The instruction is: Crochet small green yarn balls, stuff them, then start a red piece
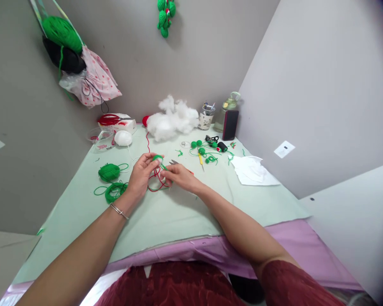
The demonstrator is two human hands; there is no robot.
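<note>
My left hand (141, 174) is closed round a small green crocheted piece (158, 157), with white stuffing showing at its opening. Close beside it, the fingers of my right hand (179, 176) are pinched together at a green strand coming from the piece. Whether they also grip a thin tool is too small to tell. Red yarn (153, 189) lies in loops on the cloth beneath both hands. Behind my right hand, dark scissor blades (173, 162) show, the rest partly covered. Left of my left wrist are a green yarn ball (109, 172) and a loose green coil (114, 193).
White stuffing (172, 121) is heaped at the back, near a white yarn ball (123, 138). Right of centre lie small green balls (201, 151) and a yellow-handled tool (200, 159). A phone (230, 125), pen cup (206, 117) and white paper (253, 171) stand or lie farther right.
</note>
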